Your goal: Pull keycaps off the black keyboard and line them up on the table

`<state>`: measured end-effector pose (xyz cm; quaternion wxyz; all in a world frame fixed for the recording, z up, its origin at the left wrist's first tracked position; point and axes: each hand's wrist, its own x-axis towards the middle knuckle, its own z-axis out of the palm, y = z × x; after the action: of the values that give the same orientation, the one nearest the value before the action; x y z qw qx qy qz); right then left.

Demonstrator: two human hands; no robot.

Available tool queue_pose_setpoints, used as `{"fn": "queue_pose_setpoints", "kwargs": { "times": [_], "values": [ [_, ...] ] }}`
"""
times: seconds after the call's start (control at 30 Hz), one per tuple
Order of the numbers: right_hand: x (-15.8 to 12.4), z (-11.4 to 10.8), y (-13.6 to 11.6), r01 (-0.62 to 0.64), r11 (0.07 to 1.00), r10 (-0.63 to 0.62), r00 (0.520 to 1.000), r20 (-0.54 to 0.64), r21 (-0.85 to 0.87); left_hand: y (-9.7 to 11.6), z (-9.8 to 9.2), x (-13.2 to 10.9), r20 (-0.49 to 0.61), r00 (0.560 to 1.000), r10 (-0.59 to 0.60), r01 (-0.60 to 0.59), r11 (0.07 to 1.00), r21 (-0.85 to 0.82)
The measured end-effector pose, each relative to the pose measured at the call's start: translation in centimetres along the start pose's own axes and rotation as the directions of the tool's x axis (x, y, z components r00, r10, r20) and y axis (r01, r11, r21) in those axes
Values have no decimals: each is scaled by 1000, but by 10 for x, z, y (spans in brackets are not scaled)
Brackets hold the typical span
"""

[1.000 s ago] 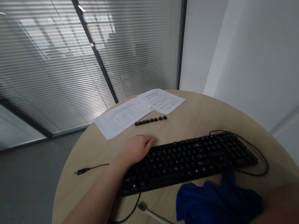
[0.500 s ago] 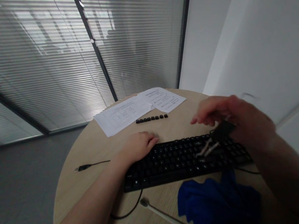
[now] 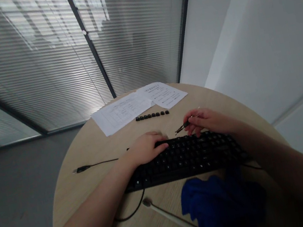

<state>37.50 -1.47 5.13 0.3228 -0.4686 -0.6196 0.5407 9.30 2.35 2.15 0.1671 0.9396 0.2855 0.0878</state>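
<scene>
A black keyboard (image 3: pixel 183 160) lies across the round table. My left hand (image 3: pixel 147 147) rests over its upper left part, thumb apart from the fingers and the fingertips blurred near the far edge. In my right hand (image 3: pixel 204 120) is a keycap puller (image 3: pixel 186 124) with a dark handle and thin metal prongs, gripped between thumb and fingers. Its prongs point left, just above the keyboard's far edge, apart from any key. Beyond the keyboard stands a row of several black keycaps (image 3: pixel 152 115).
Printed papers (image 3: pixel 123 112) lie at the back of the table (image 3: pixel 84 196). A USB cable (image 3: pixel 83 168) sticks out to the left. Nearer me are a pale-handled brush (image 3: pixel 169 216) and a crumpled blue cloth (image 3: pixel 214 204). Blinds and a white wall stand behind.
My right hand has moved left and lower with the keycap puller, its prongs passing from over the right-hand keys to the far edge. My left hand has shifted slightly, thumb more spread.
</scene>
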Motion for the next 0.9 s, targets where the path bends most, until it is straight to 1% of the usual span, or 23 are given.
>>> {"fn": "queue_pose_setpoints", "kwargs": {
  "times": [0.07,0.13,0.17,0.23,0.4,0.5,0.6,0.77,0.9],
  "values": [
    [6,4,11,40,996,-31,993,-118,74,-1,0,-1,-1,1000,5,-5,1000,-10],
    [13,9,23,89,988,-57,969,-240,125,-2,1,-1,-1,1000,19,-19,1000,-16],
    [16,12,28,105,984,-62,957,-283,141,-2,1,-2,-4,1000,24,-24,1000,-16],
    [20,16,35,119,982,-66,945,-321,149,-3,1,-3,-8,1000,27,-27,1000,-6],
    [13,26,40,136,989,-114,950,-290,58,-1,-1,-5,2,1000,11,-11,1000,-3],
    [8,32,43,183,983,-184,940,-289,-29,0,-1,-7,10,1000,-13,13,1000,4],
    [6,37,50,232,963,-261,931,-254,-138,2,1,-8,-3,998,-57,57,997,46],
    [7,38,57,269,924,-329,922,-203,-272,5,4,-8,-20,996,-83,85,991,101],
    [8,36,54,270,896,-353,914,-198,-352,7,5,-9,-22,996,-86,88,989,120]
  ]
}}
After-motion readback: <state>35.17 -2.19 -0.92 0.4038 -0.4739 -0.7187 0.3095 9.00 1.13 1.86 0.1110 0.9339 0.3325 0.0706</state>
